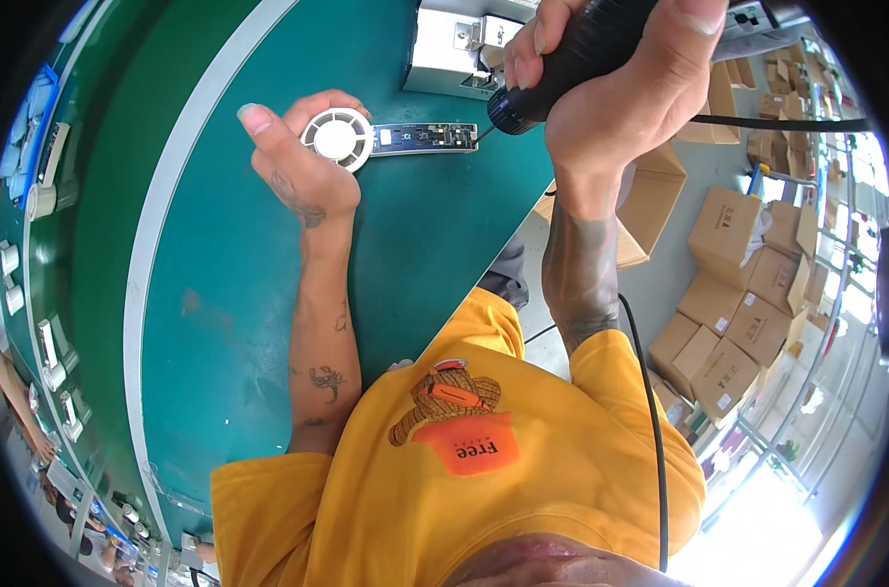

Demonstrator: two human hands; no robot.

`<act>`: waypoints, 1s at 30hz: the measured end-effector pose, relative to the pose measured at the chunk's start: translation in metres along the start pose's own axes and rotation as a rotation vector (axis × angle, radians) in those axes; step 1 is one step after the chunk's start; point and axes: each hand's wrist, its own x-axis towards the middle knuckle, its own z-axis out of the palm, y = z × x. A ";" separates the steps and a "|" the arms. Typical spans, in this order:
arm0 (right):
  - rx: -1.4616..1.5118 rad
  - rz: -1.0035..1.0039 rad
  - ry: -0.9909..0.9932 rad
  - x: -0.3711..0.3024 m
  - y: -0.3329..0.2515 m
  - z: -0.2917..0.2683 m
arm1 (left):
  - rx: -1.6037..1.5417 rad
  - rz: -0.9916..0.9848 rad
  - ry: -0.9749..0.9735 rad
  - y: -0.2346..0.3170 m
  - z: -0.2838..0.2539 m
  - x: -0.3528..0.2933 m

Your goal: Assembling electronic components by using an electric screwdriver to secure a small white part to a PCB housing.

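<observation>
My left hand [303,157] is closed round the white, round, slotted head of a small handheld device [340,140], its thumb standing free. From that head a narrow handle runs to the right, with a dark circuit board [423,138] exposed along it. My right hand [625,108] grips a black electric screwdriver [572,68], tilted down to the left. Its thin bit points at the handle's far end; whether the tip touches there I cannot tell.
A metal box-shaped apparatus [454,49] stands at the back of the green table [239,323]. Left of a pale rail [143,254] runs a green strip with several white parts. Cardboard boxes [728,293] are stacked on the right. Black cable [650,411] hangs by my right arm.
</observation>
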 end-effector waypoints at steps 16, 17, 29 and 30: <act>0.167 -0.040 -0.046 -0.005 0.024 -0.011 | 0.023 -0.017 0.008 0.002 0.003 0.002; 0.115 -0.109 -0.074 -0.006 0.028 -0.013 | -0.005 -0.022 0.034 0.001 0.004 0.003; 0.378 0.037 0.000 -0.014 0.032 -0.023 | 0.013 -0.042 0.014 0.000 0.004 0.004; 0.385 0.027 -0.008 -0.010 0.024 -0.018 | 0.000 -0.046 0.016 -0.002 0.005 0.006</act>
